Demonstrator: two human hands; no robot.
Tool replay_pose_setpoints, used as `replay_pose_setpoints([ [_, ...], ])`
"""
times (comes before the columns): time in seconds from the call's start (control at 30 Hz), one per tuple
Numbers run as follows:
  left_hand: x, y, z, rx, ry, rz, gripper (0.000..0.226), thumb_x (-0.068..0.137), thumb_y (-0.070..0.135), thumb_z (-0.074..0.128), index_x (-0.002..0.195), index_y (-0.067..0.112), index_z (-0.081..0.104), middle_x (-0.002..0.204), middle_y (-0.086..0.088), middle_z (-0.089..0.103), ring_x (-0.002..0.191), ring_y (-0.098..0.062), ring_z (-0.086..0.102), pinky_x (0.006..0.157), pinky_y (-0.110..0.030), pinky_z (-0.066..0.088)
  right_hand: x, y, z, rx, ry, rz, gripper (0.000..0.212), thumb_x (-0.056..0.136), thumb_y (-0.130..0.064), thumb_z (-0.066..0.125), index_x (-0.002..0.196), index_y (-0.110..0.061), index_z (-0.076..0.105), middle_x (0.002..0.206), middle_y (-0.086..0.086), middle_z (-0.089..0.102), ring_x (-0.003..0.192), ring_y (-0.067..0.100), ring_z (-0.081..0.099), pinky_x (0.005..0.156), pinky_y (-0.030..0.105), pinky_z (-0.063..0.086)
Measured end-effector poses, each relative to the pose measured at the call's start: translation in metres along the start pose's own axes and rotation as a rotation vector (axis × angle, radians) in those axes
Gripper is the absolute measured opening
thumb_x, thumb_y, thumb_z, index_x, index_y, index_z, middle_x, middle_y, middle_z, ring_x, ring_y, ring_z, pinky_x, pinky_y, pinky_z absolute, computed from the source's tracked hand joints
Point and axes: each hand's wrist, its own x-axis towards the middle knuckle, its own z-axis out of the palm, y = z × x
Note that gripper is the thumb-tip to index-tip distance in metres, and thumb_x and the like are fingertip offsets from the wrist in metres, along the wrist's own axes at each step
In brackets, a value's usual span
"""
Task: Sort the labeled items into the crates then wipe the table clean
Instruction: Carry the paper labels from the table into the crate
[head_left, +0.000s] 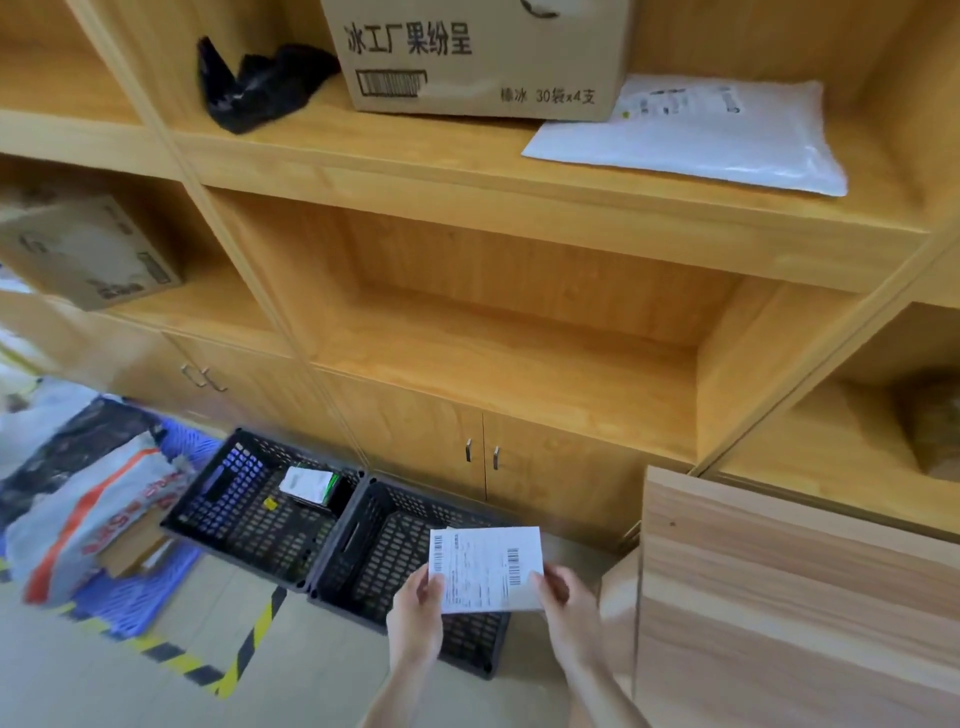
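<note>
A flat white parcel (488, 569) with a shipping label and barcodes hangs over the right black crate (363, 545) on the floor. My left hand (418, 608) grips its left edge and my right hand (563, 603) grips its right edge. To the left stands a second black crate (234, 514), touching the first. It holds a small white and green box (311, 486) and a yellow scrap. The right crate looks empty where it shows.
Wooden shelving (493, 332) fills the wall, with a printed cardboard box (483, 57), a black bag (260, 83) and a white mailer (696, 140) on an upper shelf. A wooden table corner (789, 597) juts in at right. Bags and parcels (88, 519) lie on a blue pallet at left.
</note>
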Motion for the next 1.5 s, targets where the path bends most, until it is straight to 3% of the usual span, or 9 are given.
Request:
replay_pose_setpoints([
  [0.13,0.042,-0.014,-0.008,0.015,-0.016,-0.018,0.018,0.097,0.032,0.054,0.11,0.027,0.066,0.099,0.012,0.072,0.089,-0.001,0.065,0.069,-0.02,0.045,0.019,0.0,0.036,0.022,0.012,0.065,0.028,0.093,-0.043,0.061,0.115,-0.025,0.065,0.108,-0.006,0.071,0.099,0.012,0.065,0.088,0.032,0.054],
  [0.37,0.092,-0.039,-0.019,0.018,-0.047,-0.027,0.012,0.094,0.036,0.058,0.101,0.037,0.068,0.091,0.017,0.073,0.089,0.0,0.067,0.069,-0.024,0.048,0.033,0.003,0.085,0.095,0.055,0.134,0.022,0.093,-0.036,0.064,0.112,-0.025,0.065,0.107,-0.006,0.07,0.101,0.014,0.066,0.085,0.027,0.048],
  [0.5,0.115,-0.052,-0.016,0.041,-0.101,-0.016,0.01,0.095,0.037,0.057,0.098,0.045,0.062,0.089,0.018,0.073,0.089,-0.002,0.067,0.067,-0.023,0.046,0.044,0.008,0.1,0.079,0.097,0.176,0.023,0.095,-0.032,0.062,0.117,-0.025,0.065,0.102,-0.011,0.062,0.1,0.011,0.06,0.086,0.024,0.041],
  [0.7,0.18,-0.101,0.008,0.026,-0.152,-0.026,0.023,0.096,0.036,0.056,0.116,0.034,0.065,0.102,0.013,0.074,0.09,0.001,0.067,0.061,-0.009,0.044,0.087,0.05,0.15,0.043,0.104,0.21,0.03,0.094,-0.04,0.059,0.122,-0.028,0.065,0.116,-0.006,0.068,0.106,0.015,0.061,0.098,0.033,0.046],
  [0.87,0.268,-0.178,0.056,0.033,-0.174,0.027,0.021,0.095,0.036,0.058,0.113,0.032,0.068,0.097,0.017,0.074,0.087,0.005,0.066,0.064,-0.01,0.046,0.158,0.123,0.221,0.102,0.145,0.213,0.031,0.094,-0.05,0.054,0.116,-0.029,0.058,0.117,-0.004,0.067,0.106,0.015,0.061,0.089,0.03,0.049],
  [0.97,0.323,-0.231,0.089,0.042,-0.18,0.016,0.021,0.095,0.036,0.057,0.112,0.031,0.067,0.096,0.018,0.072,0.087,0.005,0.065,0.067,-0.015,0.047,0.199,0.175,0.265,0.093,0.208,0.215,0.054,0.081,-0.07,0.047,0.114,-0.03,0.062,0.113,-0.005,0.069,0.104,0.016,0.064,0.089,0.031,0.052],
  [1.13,0.396,-0.309,0.12,0.06,-0.14,0.009,0.019,0.096,0.036,0.056,0.109,0.028,0.068,0.092,0.017,0.071,0.085,0.003,0.064,0.066,-0.016,0.046,0.258,0.24,0.337,0.105,0.256,0.22,0.034,0.098,-0.036,0.056,0.123,-0.016,0.066,0.121,0.004,0.07,0.11,0.023,0.065,0.081,0.026,0.045],
  [1.27,0.435,-0.355,0.143,0.106,-0.13,0.031,0.013,0.094,0.034,0.06,0.106,0.031,0.065,0.093,0.012,0.071,0.08,0.005,0.06,0.062,-0.01,0.04,0.29,0.287,0.374,0.139,0.244,0.226,0.035,0.099,-0.034,0.055,0.124,-0.012,0.065,0.121,0.006,0.07,0.108,0.023,0.066,0.079,0.026,0.047],
  [1.5,0.505,-0.413,0.187,0.146,-0.18,0.119,0.015,0.091,0.037,0.063,0.103,0.032,0.071,0.091,0.014,0.075,0.085,-0.001,0.067,0.073,-0.024,0.051,0.345,0.357,0.408,0.179,0.277,0.245,0.035,0.095,-0.038,0.058,0.12,-0.016,0.069,0.113,0.002,0.074,0.106,0.021,0.067,0.095,0.038,0.053],
])
